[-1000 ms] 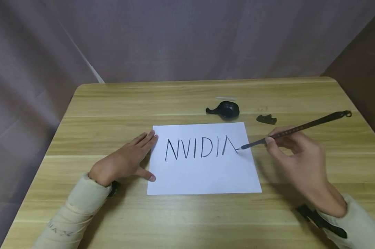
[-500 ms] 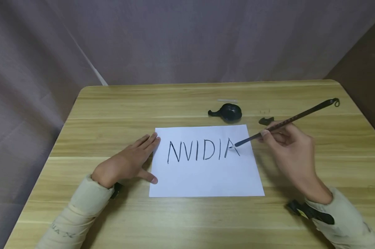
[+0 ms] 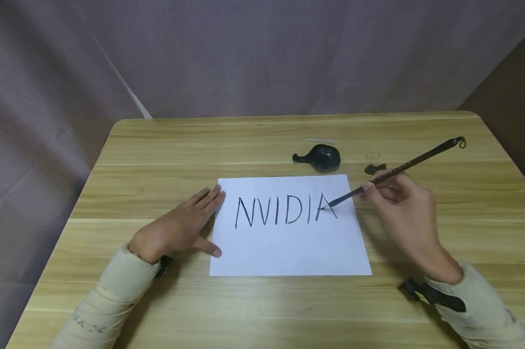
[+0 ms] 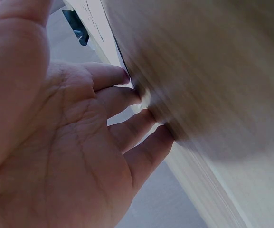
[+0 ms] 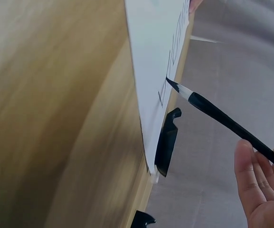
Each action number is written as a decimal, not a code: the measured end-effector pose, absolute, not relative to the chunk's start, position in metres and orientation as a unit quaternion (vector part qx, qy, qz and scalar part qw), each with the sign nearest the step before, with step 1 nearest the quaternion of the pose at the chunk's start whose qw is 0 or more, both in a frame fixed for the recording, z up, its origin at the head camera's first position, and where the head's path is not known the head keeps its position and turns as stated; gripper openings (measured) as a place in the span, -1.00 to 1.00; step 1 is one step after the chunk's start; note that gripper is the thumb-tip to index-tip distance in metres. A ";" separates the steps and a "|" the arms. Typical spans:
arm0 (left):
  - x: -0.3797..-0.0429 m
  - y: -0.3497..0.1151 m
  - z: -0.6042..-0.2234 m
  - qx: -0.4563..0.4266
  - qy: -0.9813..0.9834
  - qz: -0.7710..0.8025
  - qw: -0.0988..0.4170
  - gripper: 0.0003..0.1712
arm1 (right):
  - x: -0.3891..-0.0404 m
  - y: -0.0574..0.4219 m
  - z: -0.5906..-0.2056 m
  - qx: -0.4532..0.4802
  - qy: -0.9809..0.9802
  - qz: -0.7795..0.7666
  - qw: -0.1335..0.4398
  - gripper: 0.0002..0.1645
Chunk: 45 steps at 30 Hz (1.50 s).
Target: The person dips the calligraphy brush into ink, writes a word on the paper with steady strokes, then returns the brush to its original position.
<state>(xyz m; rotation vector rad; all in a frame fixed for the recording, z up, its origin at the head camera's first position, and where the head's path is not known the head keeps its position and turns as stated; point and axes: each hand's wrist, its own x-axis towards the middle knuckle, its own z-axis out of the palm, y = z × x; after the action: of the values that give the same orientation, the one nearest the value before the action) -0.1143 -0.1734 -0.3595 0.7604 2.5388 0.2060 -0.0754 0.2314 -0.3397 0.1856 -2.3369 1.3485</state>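
Note:
A white sheet of paper (image 3: 288,252) lies on the wooden table, bearing the black letters NVIDIA. My right hand (image 3: 404,208) pinches a dark-handled writing brush (image 3: 410,165) between thumb and fingers, its handle slanting up to the right and ending in a small loop. In the right wrist view the black-inked brush tip (image 5: 172,84) is right at the paper, by the last letter. My left hand (image 3: 177,228) lies with straight, spread fingers on the paper's left edge; in the left wrist view its fingertips (image 4: 163,135) press down near that edge.
Behind the paper stands a black ink dish (image 3: 324,157) with a curled handle, and a thin clear strip (image 3: 320,141) lies past it. A small black brush rest (image 3: 374,168) sits at the right, partly behind the right hand. A grey curtain (image 3: 262,58) hangs beyond the table (image 3: 158,150).
My right hand moved left with the brush, and a crossbar now shows on the last letter. The left hand has stayed on the paper. The whole view shifted slightly.

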 end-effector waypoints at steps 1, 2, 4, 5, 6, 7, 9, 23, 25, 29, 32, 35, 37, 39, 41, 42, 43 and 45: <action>-0.114 -0.173 -0.359 0.276 0.927 0.075 0.241 0.53 | -0.076 0.233 -0.340 0.065 -0.846 0.482 0.218 -0.82; -0.114 -0.173 -0.359 0.275 0.927 0.075 0.243 0.53 | -0.076 0.234 -0.340 0.063 -0.847 0.480 0.219 -0.82; -0.115 -0.173 -0.360 0.272 0.927 0.074 0.246 0.53 | -0.076 0.238 -0.340 0.061 -0.850 0.474 0.222 -0.82; -0.115 -0.172 -0.359 0.271 0.927 0.073 0.247 0.53 | -0.076 0.239 -0.340 0.059 -0.853 0.469 0.224 -0.82; -0.115 -0.172 -0.359 0.271 0.927 0.073 0.248 0.53 | -0.075 0.241 -0.340 0.057 -0.853 0.467 0.225 -0.82; -0.115 -0.172 -0.359 0.272 0.927 0.073 0.247 0.53 | -0.075 0.242 -0.340 0.055 -0.854 0.465 0.226 -0.82; -0.115 -0.173 -0.359 0.272 0.927 0.073 0.247 0.54 | -0.075 0.244 -0.340 0.052 -0.857 0.459 0.228 -0.83; -0.114 -0.173 -0.360 0.271 0.927 0.078 0.247 0.54 | -0.068 0.246 -0.333 0.039 -0.842 0.485 0.232 -0.83; -0.115 -0.173 -0.360 0.272 0.927 0.079 0.246 0.54 | -0.066 0.246 -0.331 0.043 -0.832 0.498 0.240 -0.82; -0.114 -0.174 -0.359 0.273 0.927 0.080 0.245 0.53 | -0.063 0.246 -0.326 0.072 -0.816 0.512 0.259 -0.81; -0.114 -0.174 -0.358 0.273 0.927 0.079 0.243 0.53 | -0.060 0.245 -0.321 0.099 -0.815 0.501 0.275 -0.81; -0.114 -0.173 -0.358 0.273 0.928 0.079 0.242 0.53 | -0.054 0.243 -0.317 0.115 -0.819 0.481 0.291 -0.78; -0.114 -0.173 -0.358 0.274 0.928 0.078 0.241 0.53 | -0.051 0.242 -0.316 0.128 -0.814 0.480 0.301 -0.76; -0.114 -0.173 -0.359 0.276 0.928 0.077 0.240 0.53 | -0.047 0.241 -0.314 0.144 -0.805 0.484 0.311 -0.76; -0.114 -0.173 -0.359 0.276 0.928 0.076 0.239 0.53 | -0.044 0.239 -0.312 0.164 -0.791 0.493 0.323 -0.77; -0.114 -0.173 -0.359 0.277 0.928 0.075 0.238 0.53 | -0.043 0.238 -0.310 0.170 -0.788 0.492 0.329 -0.78; -0.114 -0.173 -0.359 0.277 0.928 0.075 0.238 0.53 | -0.041 0.236 -0.308 0.176 -0.786 0.488 0.335 -0.78; -0.114 -0.174 -0.359 0.278 0.928 0.076 0.236 0.53 | -0.039 0.233 -0.305 0.185 -0.785 0.475 0.352 -0.79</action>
<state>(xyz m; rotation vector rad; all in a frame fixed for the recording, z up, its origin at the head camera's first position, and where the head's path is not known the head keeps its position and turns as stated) -0.1138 -0.1735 -0.3593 0.7615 2.5444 0.2087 -0.0391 0.2334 -0.3046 0.4784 -2.0309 1.2293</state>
